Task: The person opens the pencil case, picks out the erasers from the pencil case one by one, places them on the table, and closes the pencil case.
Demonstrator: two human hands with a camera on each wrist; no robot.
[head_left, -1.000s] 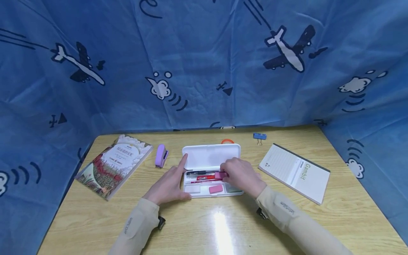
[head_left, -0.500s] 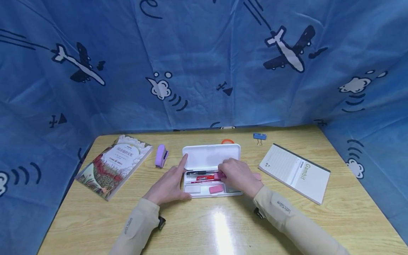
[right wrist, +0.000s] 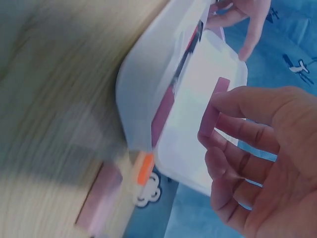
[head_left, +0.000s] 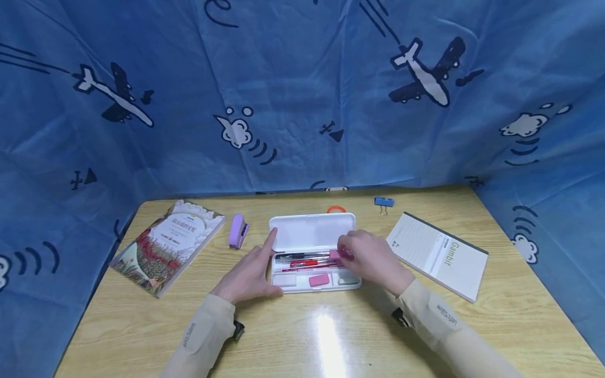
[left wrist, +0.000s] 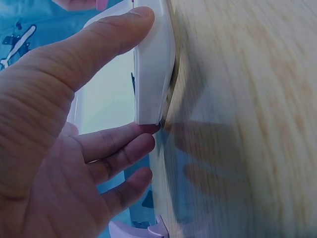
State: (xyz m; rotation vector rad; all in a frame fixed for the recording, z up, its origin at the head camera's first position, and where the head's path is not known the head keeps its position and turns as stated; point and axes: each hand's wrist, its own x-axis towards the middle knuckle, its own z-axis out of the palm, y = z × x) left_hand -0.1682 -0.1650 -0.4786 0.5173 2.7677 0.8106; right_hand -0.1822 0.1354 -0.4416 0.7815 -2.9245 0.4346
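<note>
A white pencil case (head_left: 302,289) lies with its lid (head_left: 312,232) up. A black pen (head_left: 295,256), a red pen (head_left: 304,263) and a pink eraser (head_left: 334,255) lie in its long compartment; another pink eraser (head_left: 319,280) is in a front section. My left hand (head_left: 248,275) rests at the case's left end, thumb (left wrist: 133,22) on its front wall and forefinger reaching up beside the lid. My right hand (head_left: 373,260) pinches a pink bar-shaped eraser (right wrist: 214,109) between thumb and fingers, over the case's right end.
Another pink bar (right wrist: 99,198) lies on the table beside the case. A purple stapler (head_left: 238,231) and a book (head_left: 170,244) are to the left. An orange ring (head_left: 336,209) and a blue binder clip (head_left: 384,203) stand behind, a notepad (head_left: 439,257) right.
My right hand has moved a little right within the case, uncovering more of its right end; a pink eraser shows in the long compartment beside the fingers. The left hand stays put.
</note>
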